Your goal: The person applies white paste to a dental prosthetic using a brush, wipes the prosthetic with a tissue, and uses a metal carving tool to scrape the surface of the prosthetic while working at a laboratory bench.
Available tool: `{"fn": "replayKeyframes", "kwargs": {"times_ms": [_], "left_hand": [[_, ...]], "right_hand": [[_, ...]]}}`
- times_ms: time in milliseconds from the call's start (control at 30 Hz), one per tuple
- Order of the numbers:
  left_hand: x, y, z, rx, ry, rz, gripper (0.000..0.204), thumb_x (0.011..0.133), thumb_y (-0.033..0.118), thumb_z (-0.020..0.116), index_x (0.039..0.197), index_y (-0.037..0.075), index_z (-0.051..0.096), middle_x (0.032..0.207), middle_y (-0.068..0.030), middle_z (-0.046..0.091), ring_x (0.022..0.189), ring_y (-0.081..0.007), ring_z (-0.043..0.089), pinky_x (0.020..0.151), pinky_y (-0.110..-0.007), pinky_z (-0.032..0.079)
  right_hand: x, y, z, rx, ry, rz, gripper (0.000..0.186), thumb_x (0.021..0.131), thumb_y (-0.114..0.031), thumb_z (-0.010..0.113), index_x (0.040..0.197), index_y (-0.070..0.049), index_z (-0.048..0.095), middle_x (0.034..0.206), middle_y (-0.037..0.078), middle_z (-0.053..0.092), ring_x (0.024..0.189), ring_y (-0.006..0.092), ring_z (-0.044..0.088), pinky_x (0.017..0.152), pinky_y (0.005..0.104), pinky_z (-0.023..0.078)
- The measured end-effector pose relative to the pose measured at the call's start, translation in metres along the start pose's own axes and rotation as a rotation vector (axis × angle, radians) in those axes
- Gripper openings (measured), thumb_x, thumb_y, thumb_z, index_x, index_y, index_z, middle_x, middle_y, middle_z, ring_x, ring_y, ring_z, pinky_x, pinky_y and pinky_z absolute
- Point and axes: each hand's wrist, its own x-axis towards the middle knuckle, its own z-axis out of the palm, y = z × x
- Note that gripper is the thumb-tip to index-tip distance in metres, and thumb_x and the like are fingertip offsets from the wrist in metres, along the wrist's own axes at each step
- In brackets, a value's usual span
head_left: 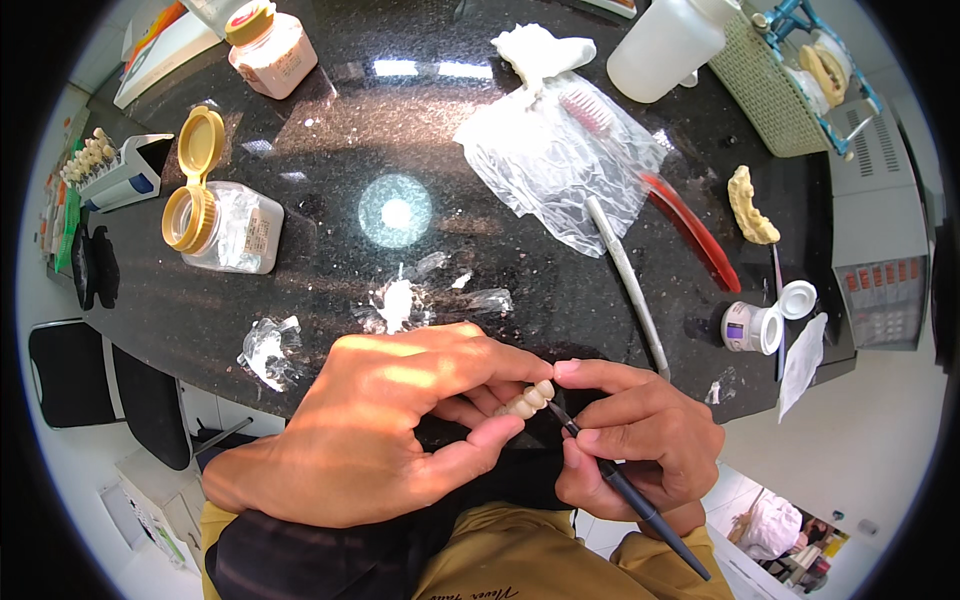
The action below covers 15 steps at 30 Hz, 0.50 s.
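Note:
Between the thumb and fingers of my left hand [395, 410] is a dental bridge [528, 402], a short row of cream-coloured tooth crowns. My right hand [645, 430] grips a slim black-handled tool [645, 505] like a pen. Its narrow tip meets or nearly meets the right end of the bridge; whether that tip is a brush or a blade is too small to tell. My right index fingertip is up against the bridge's end, close to my left index finger. Just beyond my left hand, white powdery residue [398, 302] is smeared on the dark tabletop.
An open clear jar [245, 228] with a yellow lid stands left, a pink-filled jar [280, 65] behind it. Plastic wrap [545, 140], a red-handled brush [695, 235] and a grey rod [630, 285] lie ahead. At right are a tooth model [750, 205] and a small white pot [748, 328].

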Motion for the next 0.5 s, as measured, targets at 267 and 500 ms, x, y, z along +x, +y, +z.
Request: {"fn": "replayKeyframes", "kwargs": {"times_ms": [267, 500], "left_hand": [[-0.0005, -0.0004, -0.0004, 0.011, -0.003, 0.004, 0.038, 0.077, -0.009, 0.075, 0.113, 0.000, 0.073, 0.089, -0.0117, 0.070, 0.083, -0.0173, 0.074, 0.074, -0.029, 0.063], [-0.0003, -0.0004, 0.0000, 0.003, 0.005, 0.005, 0.037, 0.077, -0.008, 0.075, 0.112, 0.000, 0.074, 0.090, -0.0119, 0.071, 0.083, -0.0170, 0.073, 0.074, -0.029, 0.063]], "right_hand": [[-0.0043, 0.0036, -0.0038, 0.025, -0.034, 0.000, 0.026, 0.068, 0.008, 0.078, 0.086, -0.001, 0.062, 0.073, 0.012, 0.067, 0.088, 0.0372, 0.074, 0.078, 0.0429, 0.064], [-0.0016, 0.0011, -0.0006, 0.033, -0.003, 0.008, 0.020, 0.071, 0.009, 0.078, 0.083, 0.003, 0.063, 0.071, 0.012, 0.066, 0.079, 0.0327, 0.074, 0.082, 0.0454, 0.065]]}}
